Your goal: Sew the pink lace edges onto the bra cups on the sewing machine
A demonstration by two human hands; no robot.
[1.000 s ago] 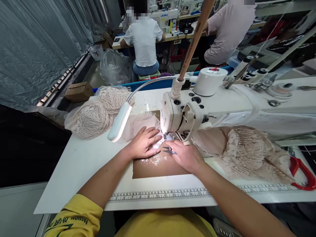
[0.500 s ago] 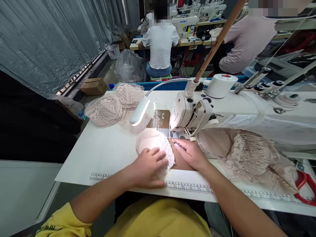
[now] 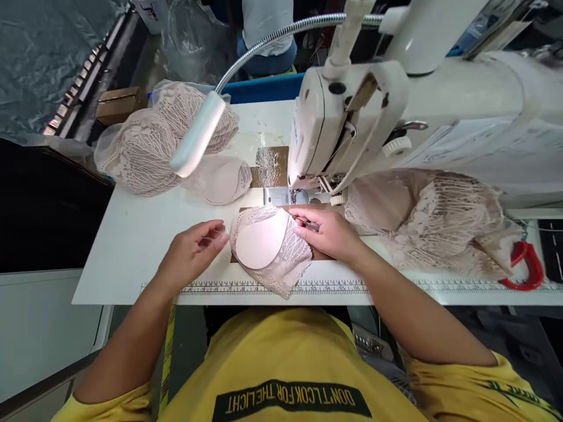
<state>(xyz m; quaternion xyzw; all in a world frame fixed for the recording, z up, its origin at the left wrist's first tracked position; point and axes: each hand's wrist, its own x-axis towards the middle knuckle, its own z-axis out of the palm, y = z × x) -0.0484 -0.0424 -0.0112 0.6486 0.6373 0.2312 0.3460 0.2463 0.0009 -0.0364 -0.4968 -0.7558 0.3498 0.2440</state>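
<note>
A pale lace bra cup [image 3: 261, 239] lies on the table in front of the sewing machine [image 3: 308, 129], its smooth padded inside facing up and its lace edge spread toward me. My right hand [image 3: 328, 231] is closed around slim dark metal tweezers [image 3: 310, 225], with its fingertips on the upper right lace edge. Just left of the cup, my left hand [image 3: 193, 249] is held with fingers loosely curled and thumb apart, gripping nothing I can see. The presser foot [image 3: 294, 196] stands just beyond the cup. Part of a brown plate [image 3: 321, 253] shows under the cup.
A lamp [image 3: 197, 135] on a bendable neck hangs over the left side. Lace cups [image 3: 153, 146] are heaped at the back left, with a single cup [image 3: 224, 179] beside them. More lace pieces [image 3: 440, 223] and red-handled scissors [image 3: 525, 266] lie right. A person [image 3: 267, 29] sits beyond.
My left hand has come off the cup and moved left. The cup now lies spread with its padded inside up. My right hand still holds the tweezers. The view has tilted down and closer.
</note>
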